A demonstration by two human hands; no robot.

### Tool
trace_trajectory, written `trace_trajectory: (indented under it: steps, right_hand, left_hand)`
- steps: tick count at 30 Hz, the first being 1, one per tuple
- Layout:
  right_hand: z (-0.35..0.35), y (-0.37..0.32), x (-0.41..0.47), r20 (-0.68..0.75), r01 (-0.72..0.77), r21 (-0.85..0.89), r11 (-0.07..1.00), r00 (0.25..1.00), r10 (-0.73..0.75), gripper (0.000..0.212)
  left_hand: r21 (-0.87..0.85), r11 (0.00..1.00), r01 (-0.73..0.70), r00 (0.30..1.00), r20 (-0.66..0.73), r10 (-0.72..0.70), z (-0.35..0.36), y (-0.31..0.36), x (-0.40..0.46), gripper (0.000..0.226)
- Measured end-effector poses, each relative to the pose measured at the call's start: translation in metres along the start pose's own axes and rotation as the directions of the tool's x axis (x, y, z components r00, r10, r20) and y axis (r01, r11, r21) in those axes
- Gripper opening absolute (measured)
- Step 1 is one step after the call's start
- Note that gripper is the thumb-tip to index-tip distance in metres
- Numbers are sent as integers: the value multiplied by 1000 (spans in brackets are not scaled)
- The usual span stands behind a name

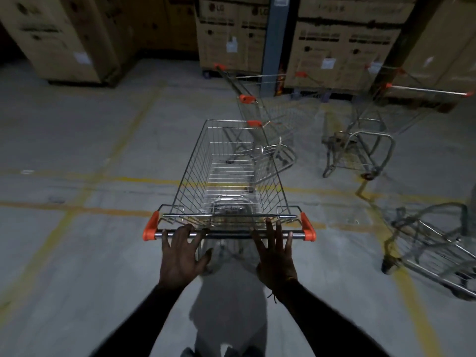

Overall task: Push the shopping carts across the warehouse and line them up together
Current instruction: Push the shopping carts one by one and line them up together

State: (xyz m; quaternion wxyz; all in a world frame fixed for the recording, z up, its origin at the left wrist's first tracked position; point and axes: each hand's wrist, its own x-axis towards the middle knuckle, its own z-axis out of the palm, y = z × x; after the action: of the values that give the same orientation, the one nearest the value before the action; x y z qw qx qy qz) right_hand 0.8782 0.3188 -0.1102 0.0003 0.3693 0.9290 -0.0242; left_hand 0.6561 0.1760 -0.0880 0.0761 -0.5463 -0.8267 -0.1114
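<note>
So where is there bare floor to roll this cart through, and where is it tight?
Bare floor lies left of the pushed cart, up to the cardboard boxes. Ahead and right is crowded: one parked cart close by its front, two more carts beyond.

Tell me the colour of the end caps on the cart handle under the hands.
Orange end caps, on a silver handle; seen in the head view.

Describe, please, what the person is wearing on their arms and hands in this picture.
Both arms wear long, dark, close-fitting sleeves that end at the wrists. The left hand and right hand are bare, with no gloves. A thin cord bracelet with loose ends circles the right wrist. No rings or watch are visible.
</note>
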Motion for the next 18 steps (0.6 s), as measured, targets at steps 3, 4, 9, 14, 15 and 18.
trace_trajectory:
  steps: [3, 4, 9, 14, 15, 18]
  right_hand:
    - [1, -11, 19, 19, 48, 18, 999, 999, -48, 120]
    - [-1, -15, 26, 26, 65, 28, 997, 997, -66, 120]
    - [-4, -44, 70, 20, 172, 1, 985, 985, -172, 131]
    - [-6, -86, 114, -9, 227, 14, 974, 974, -227, 111]
    - [-6, -96, 122, -19, 230, 30, 973, 973, -230, 108]
    - [-3, -128, 145, -39, 246, 79, 966, 969, -243, 110]
  left_hand:
    - [35, 998, 49, 999, 15, -49, -4, -15, -5, 55]
    - [43, 997, 69, 997, 28, -70, -6, -19, -6, 56]
    - [73, 977, 202, 972, 109, -210, -16, -46, -10, 72]
    - [122, 957, 263, 947, 155, -280, -16, -84, -13, 83]
    - [131, 954, 271, 943, 160, -290, -15, -92, -14, 86]
    - [144, 946, 292, 930, 189, -316, -14, -120, -16, 95]
